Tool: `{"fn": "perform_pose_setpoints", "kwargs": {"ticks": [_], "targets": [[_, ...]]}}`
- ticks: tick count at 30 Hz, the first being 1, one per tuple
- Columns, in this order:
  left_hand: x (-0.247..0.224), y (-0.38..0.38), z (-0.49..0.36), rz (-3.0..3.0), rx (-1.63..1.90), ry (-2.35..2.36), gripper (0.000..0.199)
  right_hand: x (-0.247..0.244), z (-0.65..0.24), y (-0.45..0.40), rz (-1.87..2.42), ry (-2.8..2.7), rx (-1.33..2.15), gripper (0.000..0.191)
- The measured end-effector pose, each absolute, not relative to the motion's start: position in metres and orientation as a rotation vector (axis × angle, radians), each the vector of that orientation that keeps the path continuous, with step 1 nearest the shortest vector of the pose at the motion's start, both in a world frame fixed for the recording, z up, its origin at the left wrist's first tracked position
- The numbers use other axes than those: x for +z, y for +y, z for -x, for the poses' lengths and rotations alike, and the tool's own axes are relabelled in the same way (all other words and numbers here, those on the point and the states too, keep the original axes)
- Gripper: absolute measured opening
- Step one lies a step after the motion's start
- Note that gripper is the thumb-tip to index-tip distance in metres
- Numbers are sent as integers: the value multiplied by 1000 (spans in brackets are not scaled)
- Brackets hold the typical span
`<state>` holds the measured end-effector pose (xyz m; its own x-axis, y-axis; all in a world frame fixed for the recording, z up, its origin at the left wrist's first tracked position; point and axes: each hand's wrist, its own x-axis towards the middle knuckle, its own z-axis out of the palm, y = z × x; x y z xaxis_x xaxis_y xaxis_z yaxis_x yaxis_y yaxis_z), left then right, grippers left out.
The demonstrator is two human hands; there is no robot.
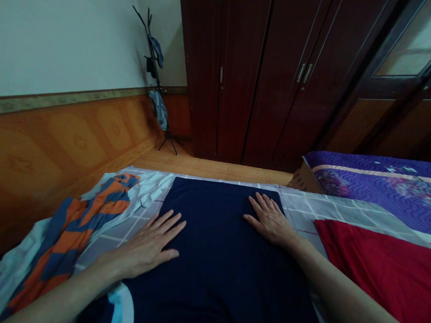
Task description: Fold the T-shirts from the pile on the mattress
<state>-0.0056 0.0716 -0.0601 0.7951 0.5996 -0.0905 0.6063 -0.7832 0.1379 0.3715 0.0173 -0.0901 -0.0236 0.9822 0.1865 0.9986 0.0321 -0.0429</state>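
Both palms lie flat with fingers spread, gripping nothing: the left hand (151, 245) presses the near-left part of the dark navy blue cloth garment (217, 259) and the right hand (270, 218) its far-right part, the fabric between them already smooth on the grey checked bedsheet (307, 206), so the flattening looks nearly done, though no fold shows yet. Left of the left hand lies an orange-and-blue striped garment (72, 235), right of the right hand a red cloth (384, 269); beyond stands the dark wooden wardrobe (265, 72), doors closed, contents hidden.
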Motion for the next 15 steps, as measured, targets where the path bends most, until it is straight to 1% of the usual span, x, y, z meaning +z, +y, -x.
{"fn": "perform_pose_setpoints", "kwargs": {"ticks": [4,11,13,15], "targets": [[-70,43,19,-2812,21,1021,61,-88,-371,18,2090,-2146,-165,74],[-70,47,18,-2766,195,988,58,-86,-370,18,2126,-2159,-207,68],[-67,46,16,-2759,250,908,54,-81,-361,18,2141,-2162,-206,63],[-64,45,14,-2755,349,817,44,-74,-344,18,2123,-2191,-198,58]]}}
